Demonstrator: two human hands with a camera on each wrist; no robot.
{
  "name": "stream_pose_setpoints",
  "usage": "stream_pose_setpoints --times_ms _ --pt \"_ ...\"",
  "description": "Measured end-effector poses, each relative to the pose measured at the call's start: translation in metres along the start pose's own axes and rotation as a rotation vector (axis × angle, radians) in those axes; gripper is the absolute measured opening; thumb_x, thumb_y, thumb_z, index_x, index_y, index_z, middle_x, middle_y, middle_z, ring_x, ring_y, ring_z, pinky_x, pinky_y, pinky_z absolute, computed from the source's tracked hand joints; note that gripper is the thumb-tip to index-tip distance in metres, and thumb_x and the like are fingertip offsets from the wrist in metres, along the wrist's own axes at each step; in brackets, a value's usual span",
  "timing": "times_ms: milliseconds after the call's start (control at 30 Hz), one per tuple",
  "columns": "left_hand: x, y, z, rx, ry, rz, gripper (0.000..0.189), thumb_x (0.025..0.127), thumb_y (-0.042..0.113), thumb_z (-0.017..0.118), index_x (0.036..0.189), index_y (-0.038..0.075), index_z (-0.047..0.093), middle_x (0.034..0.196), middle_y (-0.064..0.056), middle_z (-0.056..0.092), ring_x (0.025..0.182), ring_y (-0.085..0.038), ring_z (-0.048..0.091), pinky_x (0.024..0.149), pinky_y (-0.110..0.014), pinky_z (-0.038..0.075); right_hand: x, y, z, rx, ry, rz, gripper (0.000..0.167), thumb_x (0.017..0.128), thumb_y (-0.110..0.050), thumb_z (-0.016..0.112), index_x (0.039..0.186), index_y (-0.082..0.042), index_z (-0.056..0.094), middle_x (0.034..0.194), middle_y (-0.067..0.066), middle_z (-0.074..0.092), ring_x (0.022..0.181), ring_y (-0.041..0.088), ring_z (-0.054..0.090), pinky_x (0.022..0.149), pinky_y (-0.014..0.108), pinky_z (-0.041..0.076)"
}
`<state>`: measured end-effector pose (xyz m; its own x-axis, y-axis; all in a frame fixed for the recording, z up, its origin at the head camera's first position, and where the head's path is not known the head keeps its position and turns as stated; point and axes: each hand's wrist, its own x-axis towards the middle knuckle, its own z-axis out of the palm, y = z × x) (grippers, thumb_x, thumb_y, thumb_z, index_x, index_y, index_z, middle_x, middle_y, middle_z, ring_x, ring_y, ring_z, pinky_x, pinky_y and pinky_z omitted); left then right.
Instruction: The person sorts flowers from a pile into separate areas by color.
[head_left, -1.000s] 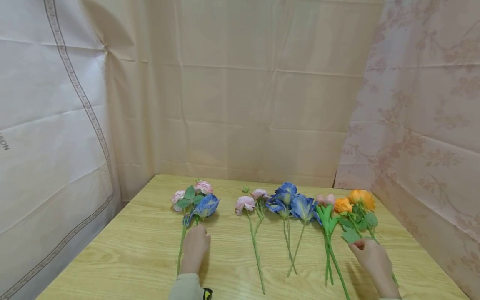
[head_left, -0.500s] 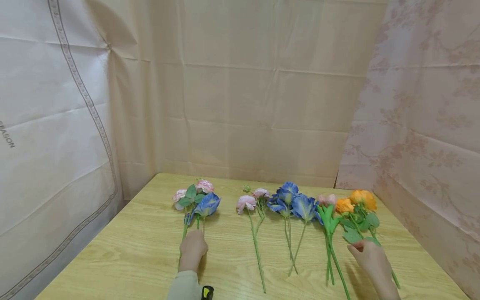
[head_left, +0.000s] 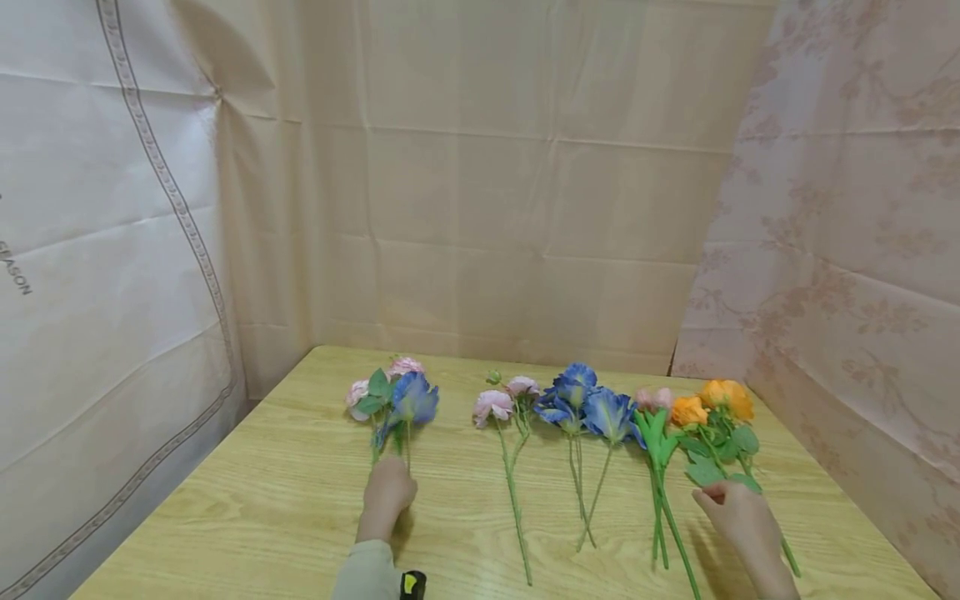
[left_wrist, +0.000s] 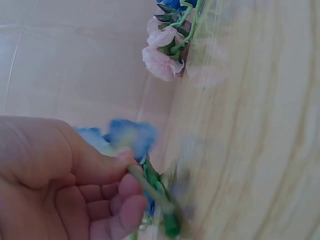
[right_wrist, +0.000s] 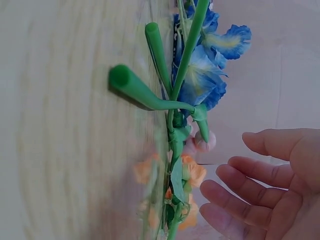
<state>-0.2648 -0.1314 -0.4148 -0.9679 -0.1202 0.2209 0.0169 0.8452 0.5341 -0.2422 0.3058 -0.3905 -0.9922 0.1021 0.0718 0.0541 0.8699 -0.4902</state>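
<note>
My left hand (head_left: 387, 493) pinches the thin stem of a blue artificial flower (head_left: 415, 400) between thumb and curled fingers, at the table's left. In the left wrist view this stem (left_wrist: 150, 187) sticks out past the thumb, and the bloom is blurred. Pink flowers (head_left: 358, 393) with green leaves lie right behind it, their lower stems partly hidden by the hand. My right hand (head_left: 738, 512) hovers near the stems of the orange flowers (head_left: 723, 400). Its fingers are loosely bent and hold nothing, as the right wrist view shows.
Across the wooden table (head_left: 450, 500) lie light pink flowers (head_left: 492, 406), several blue flowers (head_left: 609, 415) and pink tulips (head_left: 654, 400) with green stems (head_left: 658, 500). Hanging cloth (head_left: 495, 208) stands behind the table and along both sides.
My left hand has drawn slightly toward me and the blue flower in it has turned more upright, its petals facing differently. The right hand has stayed almost still.
</note>
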Motion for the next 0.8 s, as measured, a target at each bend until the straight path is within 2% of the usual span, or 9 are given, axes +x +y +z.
stream_pose_setpoints --times_ms 133,233,333,433,467,667,800 --pt "0.002 0.003 -0.001 -0.066 -0.001 0.003 0.036 0.075 -0.006 0.051 0.047 0.01 0.033 0.051 -0.004 0.039 0.046 -0.017 0.039 0.043 -0.03 0.038 -0.001 -0.001 0.0 -0.01 0.006 -0.002 0.035 0.086 -0.028 0.057 0.091 0.006 0.064 0.081 0.015 0.063 0.066 0.025 0.059 0.055 0.039 0.046" --pt "0.004 0.006 0.0 -0.127 0.004 -0.011 0.042 0.081 -0.005 0.05 0.048 0.012 0.03 0.048 0.001 0.029 0.042 -0.011 0.026 0.041 -0.023 0.028 -0.002 -0.002 0.0 -0.018 0.016 -0.007 0.035 0.085 -0.028 0.058 0.09 0.006 0.064 0.08 0.015 0.063 0.066 0.026 0.059 0.055 0.039 0.046" --pt "0.005 0.008 0.0 -0.16 0.038 0.009 0.028 0.08 -0.007 0.053 0.056 0.003 0.046 0.055 -0.003 0.044 0.048 -0.014 0.042 0.045 -0.025 0.038 -0.002 -0.002 0.0 -0.018 0.014 -0.01 0.035 0.085 -0.029 0.058 0.09 0.005 0.064 0.08 0.015 0.063 0.067 0.026 0.059 0.055 0.039 0.046" --pt "0.005 0.01 0.0 -0.183 0.063 0.031 0.004 0.077 -0.008 0.058 0.074 -0.006 0.057 0.07 -0.011 0.057 0.064 -0.024 0.056 0.056 -0.033 0.048 -0.001 -0.001 0.001 -0.011 0.005 -0.011 0.036 0.086 -0.029 0.058 0.09 0.006 0.064 0.081 0.015 0.063 0.069 0.028 0.059 0.057 0.041 0.046" --pt "0.004 0.01 0.0 -0.192 0.065 0.038 0.002 0.077 -0.008 0.059 0.078 -0.007 0.059 0.074 -0.013 0.06 0.068 -0.026 0.059 0.059 -0.035 0.049 -0.001 -0.001 0.002 -0.006 0.003 -0.01 0.037 0.086 -0.03 0.057 0.09 0.006 0.064 0.082 0.015 0.063 0.07 0.028 0.059 0.058 0.041 0.046" --pt "0.003 0.019 -0.002 -0.22 0.077 0.077 0.002 0.077 -0.005 0.061 0.076 -0.006 0.059 0.072 -0.011 0.06 0.066 -0.022 0.057 0.059 -0.033 0.048 -0.002 -0.006 0.003 0.048 0.014 -0.031 0.04 0.086 -0.032 0.057 0.092 0.008 0.063 0.084 0.017 0.064 0.075 0.032 0.06 0.061 0.042 0.047" --pt "0.003 0.025 -0.002 -0.242 0.091 0.117 0.004 0.076 -0.005 0.062 0.073 -0.003 0.059 0.068 -0.007 0.058 0.063 -0.018 0.054 0.056 -0.03 0.046 -0.005 -0.012 0.004 0.089 0.027 -0.049 0.037 0.086 -0.027 0.058 0.092 0.009 0.063 0.084 0.017 0.064 0.076 0.032 0.059 0.062 0.041 0.047"
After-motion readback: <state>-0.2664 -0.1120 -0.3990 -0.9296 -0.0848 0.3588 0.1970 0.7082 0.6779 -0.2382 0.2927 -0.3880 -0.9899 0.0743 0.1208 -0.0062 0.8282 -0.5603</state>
